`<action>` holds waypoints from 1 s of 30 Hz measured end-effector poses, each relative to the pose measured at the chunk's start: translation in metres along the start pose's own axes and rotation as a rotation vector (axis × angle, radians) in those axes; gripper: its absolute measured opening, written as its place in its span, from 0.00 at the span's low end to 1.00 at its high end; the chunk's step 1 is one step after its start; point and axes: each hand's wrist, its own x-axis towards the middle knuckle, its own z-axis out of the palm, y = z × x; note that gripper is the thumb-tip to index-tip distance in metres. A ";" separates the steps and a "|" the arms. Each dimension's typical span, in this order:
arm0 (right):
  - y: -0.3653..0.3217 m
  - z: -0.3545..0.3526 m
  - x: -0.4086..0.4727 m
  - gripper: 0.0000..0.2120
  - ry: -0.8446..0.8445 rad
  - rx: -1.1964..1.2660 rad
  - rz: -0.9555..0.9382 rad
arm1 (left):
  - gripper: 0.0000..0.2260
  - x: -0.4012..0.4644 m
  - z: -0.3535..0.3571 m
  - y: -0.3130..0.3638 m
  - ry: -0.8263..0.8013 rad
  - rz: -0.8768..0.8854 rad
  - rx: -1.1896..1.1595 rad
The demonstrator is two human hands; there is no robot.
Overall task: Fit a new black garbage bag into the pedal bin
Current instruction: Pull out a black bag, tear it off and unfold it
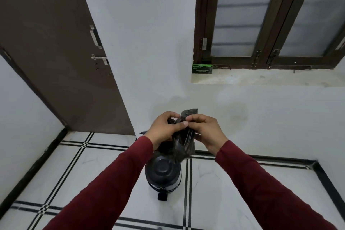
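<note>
A crumpled black garbage bag [183, 145] hangs between my two hands, held up in front of the white wall. My left hand [164, 129] pinches its top edge with thumb and fingers. My right hand [207, 129] grips the same top edge from the other side, fingertips almost touching the left thumb. Directly below the bag stands a small round black pedal bin [162, 172] on the tiled floor, its lid closed and its pedal [162, 196] pointing toward me. The bag's lower end hides part of the bin's far rim.
A brown door [56, 52] stands at the left, partly open against the wall. A dark-framed window [268, 18] with a stone sill [261, 78] is at the upper right, with a small green box [202, 68] on the sill. White floor tiles have black stripes.
</note>
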 end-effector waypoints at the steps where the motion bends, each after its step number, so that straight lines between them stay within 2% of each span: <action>1: 0.001 0.003 -0.001 0.09 0.001 -0.012 0.006 | 0.21 0.001 -0.006 -0.004 0.036 0.018 -0.026; 3: 0.002 0.008 -0.001 0.11 0.010 -0.021 0.031 | 0.18 0.000 -0.023 -0.012 0.110 0.068 0.052; 5: 0.003 0.013 0.001 0.15 0.034 -0.080 0.050 | 0.19 -0.002 -0.041 -0.017 0.178 0.160 0.264; 7: 0.006 0.027 0.007 0.18 0.103 -0.406 0.018 | 0.19 -0.007 -0.067 -0.026 0.229 0.257 0.512; 9: 0.010 0.039 0.013 0.17 0.184 -0.904 -0.048 | 0.19 -0.010 -0.089 -0.036 0.266 0.290 0.685; 11: 0.017 0.053 0.021 0.14 0.212 -1.161 -0.083 | 0.19 -0.012 -0.111 -0.045 0.289 0.292 0.786; 15: 0.031 0.097 0.034 0.09 0.248 -1.094 -0.032 | 0.17 -0.012 -0.161 -0.063 0.233 0.363 0.939; 17: 0.039 0.121 0.038 0.16 0.288 -1.051 -0.042 | 0.18 -0.008 -0.189 -0.071 0.097 0.390 0.925; 19: 0.046 0.139 0.040 0.20 0.337 -1.074 -0.151 | 0.19 -0.005 -0.209 -0.075 -0.018 0.368 1.045; 21: 0.054 0.152 0.045 0.19 0.314 -1.108 -0.288 | 0.19 0.001 -0.227 -0.079 -0.010 0.324 1.111; 24: 0.060 0.169 0.051 0.19 0.080 -1.090 -0.354 | 0.17 0.011 -0.250 -0.081 0.068 0.234 1.047; 26: 0.068 0.181 0.052 0.20 -0.141 -0.929 -0.309 | 0.14 0.016 -0.263 -0.079 0.115 0.137 0.883; 28: 0.075 0.194 0.055 0.23 -0.250 -0.774 -0.224 | 0.11 0.022 -0.279 -0.079 0.135 0.033 0.673; 30: 0.075 0.205 0.056 0.26 -0.297 -0.751 -0.128 | 0.12 0.027 -0.293 -0.082 0.149 -0.038 0.609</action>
